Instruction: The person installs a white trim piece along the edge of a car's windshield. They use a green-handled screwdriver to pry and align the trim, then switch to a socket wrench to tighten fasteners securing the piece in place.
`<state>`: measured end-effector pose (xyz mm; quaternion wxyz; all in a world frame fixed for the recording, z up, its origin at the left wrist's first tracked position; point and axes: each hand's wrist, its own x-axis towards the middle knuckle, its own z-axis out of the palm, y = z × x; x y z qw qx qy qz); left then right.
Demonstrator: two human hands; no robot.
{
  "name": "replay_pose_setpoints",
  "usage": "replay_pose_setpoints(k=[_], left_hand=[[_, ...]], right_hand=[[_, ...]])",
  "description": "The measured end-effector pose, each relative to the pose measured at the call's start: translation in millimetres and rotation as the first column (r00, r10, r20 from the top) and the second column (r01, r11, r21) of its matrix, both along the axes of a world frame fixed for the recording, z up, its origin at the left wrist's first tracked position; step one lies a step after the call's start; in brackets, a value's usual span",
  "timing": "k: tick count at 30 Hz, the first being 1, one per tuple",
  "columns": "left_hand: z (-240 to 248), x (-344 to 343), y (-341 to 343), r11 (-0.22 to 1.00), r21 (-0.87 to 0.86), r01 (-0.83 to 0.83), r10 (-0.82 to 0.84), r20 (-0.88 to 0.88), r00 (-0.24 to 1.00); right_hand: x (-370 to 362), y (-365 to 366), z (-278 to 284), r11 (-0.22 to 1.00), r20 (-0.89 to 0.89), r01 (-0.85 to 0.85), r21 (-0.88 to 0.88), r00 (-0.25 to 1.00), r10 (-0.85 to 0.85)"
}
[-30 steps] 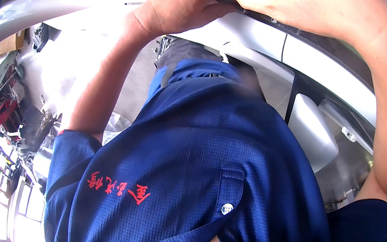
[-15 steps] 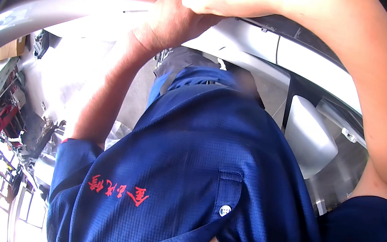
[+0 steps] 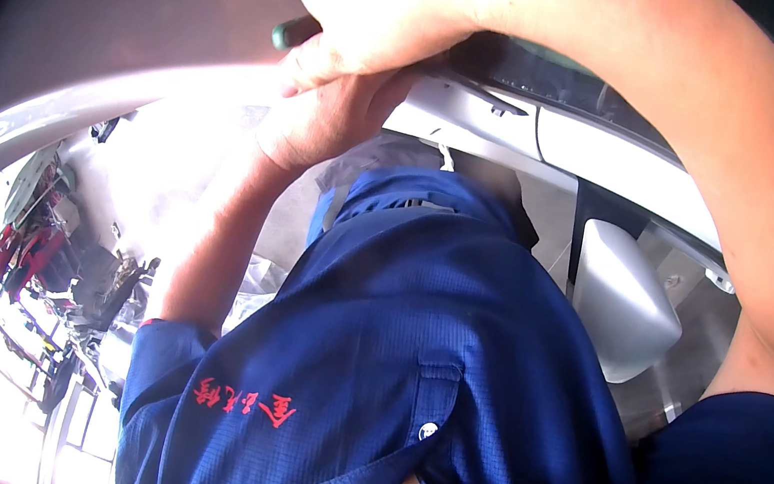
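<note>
The right hand (image 3: 373, 12) is curled around a green-ended handle (image 3: 295, 32), which juts out to its left. Directly beneath and touching it, the left hand (image 3: 341, 113) is partly covered; its grip cannot be told. A silver side-mirror housing (image 3: 625, 305) sits well to their right.

Grasping a dark, green-ended tool (image 3: 296, 32) with the right hand (image 3: 374, 7), overlapping the left hand (image 3: 330, 122), too covered to show its hold. Wearing a navy shirt (image 3: 366, 310) near a white car body panel (image 3: 641, 173), with a rounded silver shell (image 3: 625, 305) to the right and jumbled parts (image 3: 31, 252) to the far left.
</note>
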<state>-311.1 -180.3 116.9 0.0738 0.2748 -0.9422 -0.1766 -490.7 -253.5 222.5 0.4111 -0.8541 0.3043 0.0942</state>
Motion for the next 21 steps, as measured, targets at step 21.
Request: replay_pose_setpoints(k=[21], left_hand=[[-2,3,-5,0.943,0.332,-0.024,0.073,-0.136,0.988]], right_hand=[[-67,-22,-31,0.994,0.144,-0.004,0.112,0.989,-0.012]])
